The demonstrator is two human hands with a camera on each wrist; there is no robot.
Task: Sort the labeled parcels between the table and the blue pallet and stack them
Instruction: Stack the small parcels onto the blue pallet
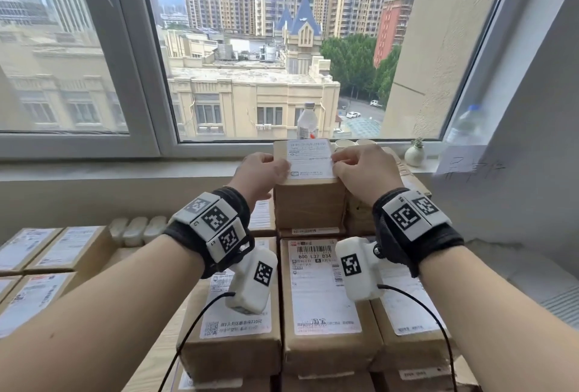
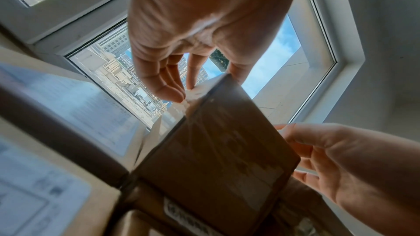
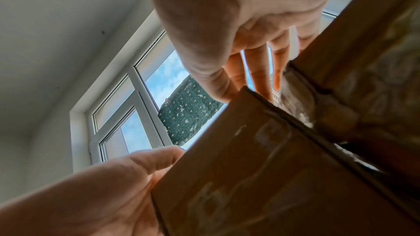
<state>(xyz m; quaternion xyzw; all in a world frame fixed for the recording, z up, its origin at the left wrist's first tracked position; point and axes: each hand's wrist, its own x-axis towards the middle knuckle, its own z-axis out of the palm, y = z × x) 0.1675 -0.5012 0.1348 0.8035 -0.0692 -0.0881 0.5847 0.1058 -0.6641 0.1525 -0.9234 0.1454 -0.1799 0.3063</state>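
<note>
A brown cardboard parcel (image 1: 308, 203) with a white label on its top sits highest on a pile of labeled parcels under the window. My left hand (image 1: 282, 169) holds its top left corner, and my right hand (image 1: 336, 163) holds its top right corner. In the left wrist view the left hand (image 2: 204, 85) has its fingertips on the parcel's (image 2: 216, 150) upper edge and its thumb round the corner. The right wrist view has the right hand (image 3: 247, 87) with thumb and fingers over the parcel's (image 3: 261, 177) edge. A second stack (image 3: 363, 60) stands close against the parcel's right side.
Three long labeled parcels (image 1: 319, 291) lie side by side under my wrists. More parcels (image 1: 47, 250) lie lower at the left. On the windowsill stand a water bottle (image 1: 307, 122), cups (image 1: 344, 143), a small vase (image 1: 414, 155) and another bottle (image 1: 468, 125). A wall (image 1: 532, 109) closes the right side.
</note>
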